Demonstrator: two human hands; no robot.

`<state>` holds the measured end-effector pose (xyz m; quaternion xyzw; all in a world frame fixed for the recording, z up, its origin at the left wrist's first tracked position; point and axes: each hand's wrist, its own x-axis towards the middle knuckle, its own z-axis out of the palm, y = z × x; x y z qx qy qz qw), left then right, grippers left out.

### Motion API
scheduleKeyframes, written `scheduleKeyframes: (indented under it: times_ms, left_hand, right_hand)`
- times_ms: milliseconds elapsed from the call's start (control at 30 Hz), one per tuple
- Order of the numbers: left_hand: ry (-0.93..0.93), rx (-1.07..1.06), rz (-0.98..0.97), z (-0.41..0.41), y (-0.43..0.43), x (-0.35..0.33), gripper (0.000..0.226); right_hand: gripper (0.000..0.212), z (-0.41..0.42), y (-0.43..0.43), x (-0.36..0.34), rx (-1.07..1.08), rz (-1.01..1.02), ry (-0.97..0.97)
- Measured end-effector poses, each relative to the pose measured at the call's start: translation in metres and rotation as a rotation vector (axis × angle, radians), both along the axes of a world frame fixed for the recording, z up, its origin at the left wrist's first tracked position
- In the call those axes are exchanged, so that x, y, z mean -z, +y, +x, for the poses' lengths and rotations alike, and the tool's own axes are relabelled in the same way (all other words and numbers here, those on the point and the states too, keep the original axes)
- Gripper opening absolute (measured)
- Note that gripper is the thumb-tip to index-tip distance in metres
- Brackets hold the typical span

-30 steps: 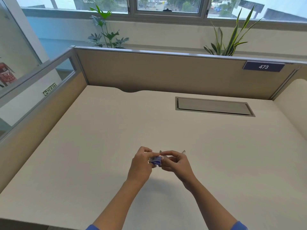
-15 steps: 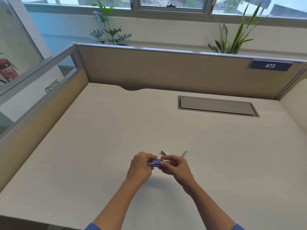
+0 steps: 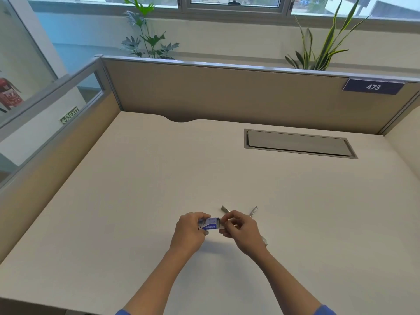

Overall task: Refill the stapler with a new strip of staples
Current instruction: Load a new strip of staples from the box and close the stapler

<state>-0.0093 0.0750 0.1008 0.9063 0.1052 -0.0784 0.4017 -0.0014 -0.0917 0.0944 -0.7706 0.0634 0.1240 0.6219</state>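
Left hand: grips staple box, above surface.
Right hand: pinches box's open end.
Stapler: on surface, behind right hand, partly hidden.
Technique: steady box; draw strip straight, unbent.

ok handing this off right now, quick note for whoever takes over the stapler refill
Left hand: grips the staple box, held just above the desk.
Right hand: pinches the box's right end, where a pale edge shows. It is too small to tell if a strip is out.
Stapler: metal parts lie on the desk just behind the right hand. They are probably the stapler, but mostly hidden.
Done: the box is in hand, seemingly being opened.
Left: draw out a strip, load it, close the stapler.
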Motion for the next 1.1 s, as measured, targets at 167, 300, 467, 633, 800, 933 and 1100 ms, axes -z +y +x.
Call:
scheduleKeyframes:
  times_ms: [167,300,467,633,800,933,1100]
  left_hand:
    - [-0.009,-0.008,0.000,0.000,0.000,0.001,0.044]
    - [-0.012,0.003,0.028,0.000,0.000,0.000,0.044]
    - [0.010,0.027,0.026,-0.002,-0.001,0.001,0.043]
    - [0.033,0.021,-0.003,-0.005,0.000,0.002,0.042]
    - [0.036,0.016,-0.025,-0.008,0.002,0.001,0.042]
    - [0.034,0.013,-0.028,-0.010,0.002,0.000,0.040]
    - [0.014,0.008,-0.005,-0.012,0.003,-0.002,0.039]
  right_hand:
    - [0.034,0.000,0.003,0.003,0.033,-0.088,-0.064]
    - [0.016,0.000,0.003,0.003,0.033,-0.165,-0.110]
    - [0.010,0.002,0.002,0.001,0.028,-0.187,-0.138]
    - [0.010,0.003,0.000,0.000,-0.055,-0.202,-0.129]
    - [0.016,0.003,-0.003,-0.003,-0.258,-0.430,-0.257]
    - [0.012,0.005,-0.005,-0.006,-0.300,-0.496,-0.309]
    - [0.017,0.003,-0.002,-0.007,-0.179,-0.343,-0.237]
